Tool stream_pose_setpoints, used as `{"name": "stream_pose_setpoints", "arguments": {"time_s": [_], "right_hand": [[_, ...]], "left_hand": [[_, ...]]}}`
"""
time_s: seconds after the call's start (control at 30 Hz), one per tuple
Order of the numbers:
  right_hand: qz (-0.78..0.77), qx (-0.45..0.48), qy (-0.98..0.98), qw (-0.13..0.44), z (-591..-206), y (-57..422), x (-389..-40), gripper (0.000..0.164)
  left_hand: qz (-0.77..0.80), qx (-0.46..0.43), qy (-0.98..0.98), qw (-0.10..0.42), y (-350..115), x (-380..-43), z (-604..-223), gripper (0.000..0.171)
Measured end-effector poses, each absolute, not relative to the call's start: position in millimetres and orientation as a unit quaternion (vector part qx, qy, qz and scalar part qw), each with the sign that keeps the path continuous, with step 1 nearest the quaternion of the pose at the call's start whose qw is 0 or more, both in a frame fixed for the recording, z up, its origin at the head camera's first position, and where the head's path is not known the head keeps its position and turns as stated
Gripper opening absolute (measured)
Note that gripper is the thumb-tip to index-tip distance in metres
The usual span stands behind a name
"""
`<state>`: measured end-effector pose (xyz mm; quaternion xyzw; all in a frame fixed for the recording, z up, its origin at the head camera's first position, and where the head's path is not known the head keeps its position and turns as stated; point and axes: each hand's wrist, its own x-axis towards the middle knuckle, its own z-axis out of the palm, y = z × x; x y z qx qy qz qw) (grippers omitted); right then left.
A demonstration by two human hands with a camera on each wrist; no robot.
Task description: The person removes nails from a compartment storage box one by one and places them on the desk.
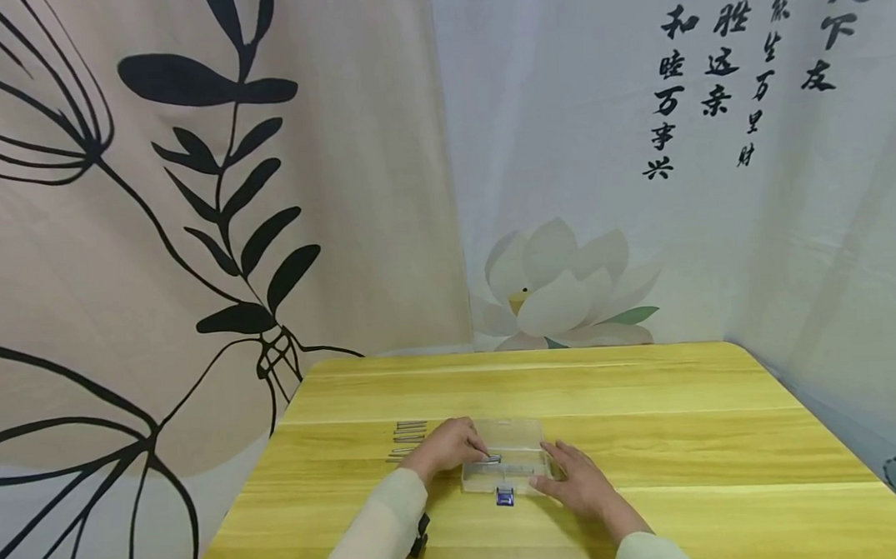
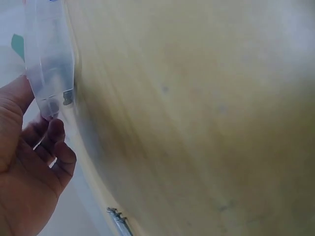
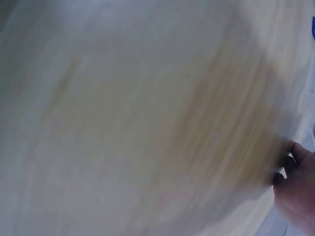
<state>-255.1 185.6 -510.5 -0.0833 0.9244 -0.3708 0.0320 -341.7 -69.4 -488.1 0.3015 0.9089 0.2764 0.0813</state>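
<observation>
A clear plastic box (image 1: 472, 483) lies on the table with its transparent lid (image 1: 518, 433) folded back. My left hand (image 1: 449, 446) reaches over the box's left end, its fingertips beside a few metal screws (image 1: 494, 459). In the left wrist view, the thumb and curled fingers of that hand (image 2: 29, 162) are at the end of the box (image 2: 49, 64), with screw heads (image 2: 68, 97) showing through the wall. Whether the fingertips pinch the screws is hidden. My right hand (image 1: 580, 482) rests at the box's right side with fingers extended; the right wrist view shows it (image 3: 298, 189) only partly.
Several more screws (image 1: 408, 439) lie in small groups on the wooden table (image 1: 688, 452), left of the box. A small blue-purple piece (image 1: 505, 497) sits at the box's front edge. A printed curtain (image 1: 384, 190) hangs behind the table.
</observation>
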Motion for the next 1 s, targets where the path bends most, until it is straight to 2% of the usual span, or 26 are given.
{"name": "stream_pose_setpoints", "arguments": {"time_s": [0.63,1.0], "right_hand": [[-0.371,-0.081,0.925,0.030,-505.7,185.0,-253.3,0.072],[-0.377,-0.079,0.922,0.034,-505.7,184.0,-250.6,0.073]], "left_hand": [[0.237,0.312,0.915,0.097,-63.0,-346.2,-482.0,0.005],[0.199,0.350,0.912,0.082,-68.2,-345.8,-477.9,0.004]]}}
